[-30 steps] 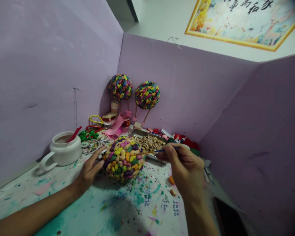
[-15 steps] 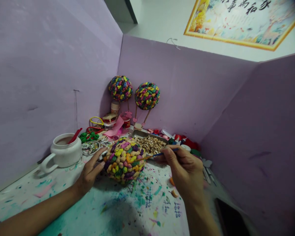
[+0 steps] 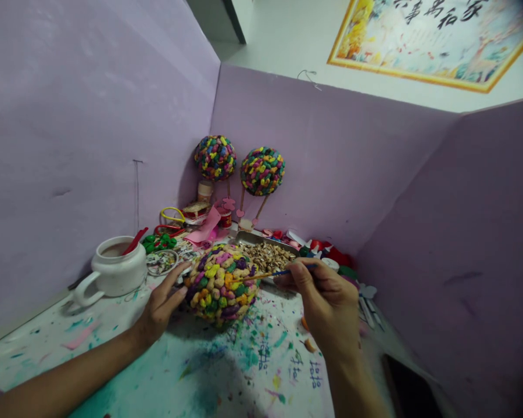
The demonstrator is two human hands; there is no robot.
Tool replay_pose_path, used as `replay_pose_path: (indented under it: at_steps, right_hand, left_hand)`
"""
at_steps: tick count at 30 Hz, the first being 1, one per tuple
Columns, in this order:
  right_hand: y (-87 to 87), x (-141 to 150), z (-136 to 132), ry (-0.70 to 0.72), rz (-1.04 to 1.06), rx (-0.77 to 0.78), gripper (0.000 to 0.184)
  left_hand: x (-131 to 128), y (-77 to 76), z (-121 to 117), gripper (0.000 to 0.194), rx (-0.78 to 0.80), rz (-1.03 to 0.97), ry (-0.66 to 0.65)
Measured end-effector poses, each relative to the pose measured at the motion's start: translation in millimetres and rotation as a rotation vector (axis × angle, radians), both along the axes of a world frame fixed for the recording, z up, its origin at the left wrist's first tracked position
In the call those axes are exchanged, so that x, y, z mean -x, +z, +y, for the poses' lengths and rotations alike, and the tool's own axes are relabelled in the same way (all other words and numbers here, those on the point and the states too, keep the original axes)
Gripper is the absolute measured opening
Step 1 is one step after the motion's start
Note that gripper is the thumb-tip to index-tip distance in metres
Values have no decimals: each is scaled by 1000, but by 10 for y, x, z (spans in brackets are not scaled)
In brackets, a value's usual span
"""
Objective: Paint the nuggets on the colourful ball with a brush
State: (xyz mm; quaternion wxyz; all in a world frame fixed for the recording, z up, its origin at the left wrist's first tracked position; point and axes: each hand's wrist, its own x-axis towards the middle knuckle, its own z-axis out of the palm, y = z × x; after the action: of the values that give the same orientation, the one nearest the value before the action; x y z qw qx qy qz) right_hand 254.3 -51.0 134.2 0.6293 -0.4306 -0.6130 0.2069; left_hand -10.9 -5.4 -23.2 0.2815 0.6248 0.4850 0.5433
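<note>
A ball covered in peanut shells (image 3: pixel 220 284), partly painted yellow, green, purple, pink and orange and partly bare tan, sits on the paint-stained table. My left hand (image 3: pixel 159 305) steadies it from the left, its fingers curled against the shells. Pinched between the thumb and fingers of my right hand (image 3: pixel 325 293) is a thin paintbrush (image 3: pixel 261 276). The brush tip touches an orange shell on the ball's front, a little right of its middle. The far side of the ball is hidden.
At the left stands a white mug (image 3: pixel 118 270) with a red handle sticking out. Behind the ball lies a metal tray (image 3: pixel 246 237) of shells. Scissors (image 3: pixel 172 215) and two finished-looking colourful balls on sticks (image 3: pixel 262 171) are at the back. A dark phone-like slab (image 3: pixel 409 386) lies at lower right.
The brush tip has shifted very slightly on the orange shell. Both hands and the ball stay almost where they were; the whole view has moved a little.
</note>
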Motion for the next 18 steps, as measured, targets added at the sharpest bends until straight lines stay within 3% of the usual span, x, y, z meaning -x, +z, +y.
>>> replay_pose_path:
  at_steps: [12,18]
  right_hand:
    - [-79,10,20,-108,-86,-116,18]
    - [-41,13,9,-90,-127,-89,18]
  left_hand:
    - [6,-26,14,65,18,-6,-7]
    - [-2,-8,1,65,18,1,-7]
